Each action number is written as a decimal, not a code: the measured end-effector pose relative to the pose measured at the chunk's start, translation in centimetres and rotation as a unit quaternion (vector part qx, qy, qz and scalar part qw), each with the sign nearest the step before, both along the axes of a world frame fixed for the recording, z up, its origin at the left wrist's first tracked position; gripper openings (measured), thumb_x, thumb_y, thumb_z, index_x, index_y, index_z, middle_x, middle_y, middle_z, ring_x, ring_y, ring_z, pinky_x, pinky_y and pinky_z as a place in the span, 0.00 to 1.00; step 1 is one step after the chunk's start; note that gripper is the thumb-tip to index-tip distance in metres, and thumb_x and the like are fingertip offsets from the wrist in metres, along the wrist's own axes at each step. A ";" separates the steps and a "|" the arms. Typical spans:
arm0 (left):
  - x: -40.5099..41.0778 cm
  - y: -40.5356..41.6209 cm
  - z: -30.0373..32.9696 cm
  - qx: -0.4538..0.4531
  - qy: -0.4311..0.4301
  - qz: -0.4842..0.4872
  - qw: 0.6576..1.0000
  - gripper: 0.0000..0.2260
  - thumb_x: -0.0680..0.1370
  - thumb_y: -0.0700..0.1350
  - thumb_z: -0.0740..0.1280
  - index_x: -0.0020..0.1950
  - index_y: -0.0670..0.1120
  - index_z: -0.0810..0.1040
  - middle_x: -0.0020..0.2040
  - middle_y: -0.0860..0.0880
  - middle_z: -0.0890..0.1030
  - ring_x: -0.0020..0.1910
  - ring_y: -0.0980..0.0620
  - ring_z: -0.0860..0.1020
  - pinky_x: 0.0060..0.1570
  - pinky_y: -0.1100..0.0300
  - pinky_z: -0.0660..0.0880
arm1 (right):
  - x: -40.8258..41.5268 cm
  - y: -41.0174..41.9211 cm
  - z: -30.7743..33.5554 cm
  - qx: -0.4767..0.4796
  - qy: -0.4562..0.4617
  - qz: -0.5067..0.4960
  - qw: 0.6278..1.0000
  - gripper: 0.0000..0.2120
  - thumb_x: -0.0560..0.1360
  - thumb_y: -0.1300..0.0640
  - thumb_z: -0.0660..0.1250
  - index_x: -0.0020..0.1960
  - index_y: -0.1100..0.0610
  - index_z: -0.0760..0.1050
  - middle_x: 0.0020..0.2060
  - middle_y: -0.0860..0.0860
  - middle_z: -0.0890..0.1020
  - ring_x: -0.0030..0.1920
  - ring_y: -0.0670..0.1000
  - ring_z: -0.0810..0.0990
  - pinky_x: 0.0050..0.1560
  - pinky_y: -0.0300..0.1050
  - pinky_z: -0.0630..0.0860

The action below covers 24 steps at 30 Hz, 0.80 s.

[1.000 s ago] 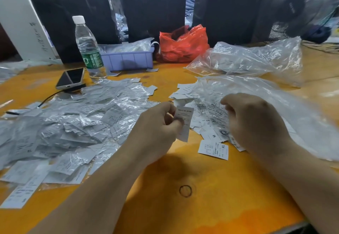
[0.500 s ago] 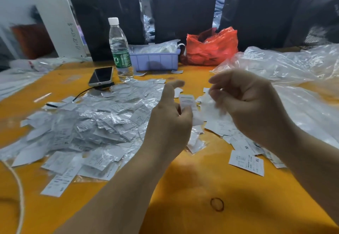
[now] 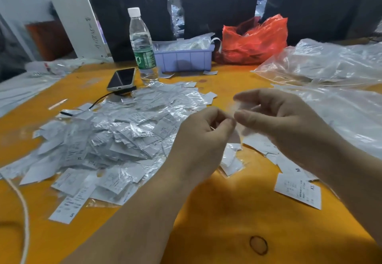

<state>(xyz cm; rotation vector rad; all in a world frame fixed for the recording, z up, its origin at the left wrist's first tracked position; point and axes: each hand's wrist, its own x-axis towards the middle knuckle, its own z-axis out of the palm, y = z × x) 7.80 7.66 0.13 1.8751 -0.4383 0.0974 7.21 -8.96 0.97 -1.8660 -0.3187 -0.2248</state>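
Hands meet above the middle of the orange bench (image 3: 206, 212), both lifted off it and nearly touching at the fingertips. My left hand (image 3: 203, 137) is curled tight, thumb and forefinger pinched together at the left edge of a small clear sleeve (image 3: 245, 106). My right hand (image 3: 277, 123) holds the same sleeve from the other side, its forefinger above and its thumb below, the other fingers curled in behind. The sleeve sits right between the two hands, in the air, and it is so blurred that I cannot tell whether a label is inside it. Just left of my left hand, the heap of bagged labels (image 3: 115, 137) spreads across the bench. Below and to the right of my right hand lie loose white labels (image 3: 297, 189), the nearest one printed XL. Beyond my right hand are big crumpled clear bags (image 3: 322, 65). At the back stand a water bottle (image 3: 142, 44), a phone (image 3: 122, 78) just beside its base, a purple tray (image 3: 184, 59) and a red bag (image 3: 254, 40). A dark rubber band (image 3: 258, 245) lies on the bench near me, between my forearms, and a white cable (image 3: 24, 212) runs down the left edge.
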 end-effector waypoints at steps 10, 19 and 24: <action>0.3 0.5 -0.1 -0.011 -0.005 0.042 0.999 0.09 0.80 0.46 0.66 0.41 0.48 0.81 0.33 0.54 0.80 0.32 0.58 0.75 0.37 0.59 0.73 | 0.1 -0.4 0.3 0.079 0.088 0.007 0.993 0.09 0.69 0.59 0.71 0.46 0.64 0.81 0.30 0.52 0.77 0.31 0.48 0.76 0.34 0.42 0.80; 0.4 0.7 0.3 -0.036 0.002 0.056 0.998 0.10 0.80 0.46 0.66 0.40 0.46 0.80 0.35 0.48 0.82 0.31 0.54 0.74 0.33 0.58 0.72 | 0.4 0.2 0.1 0.170 0.098 -0.012 0.980 0.12 0.65 0.53 0.70 0.39 0.62 0.77 0.36 0.55 0.83 0.40 0.51 0.84 0.43 0.47 0.82; 0.4 0.6 0.4 -0.033 -0.003 0.067 0.997 0.11 0.80 0.47 0.66 0.41 0.44 0.80 0.39 0.40 0.82 0.32 0.51 0.74 0.36 0.52 0.72 | 0.0 0.4 0.5 0.223 0.116 0.008 0.968 0.12 0.63 0.56 0.71 0.39 0.64 0.73 0.42 0.61 0.85 0.43 0.57 0.86 0.44 0.51 0.84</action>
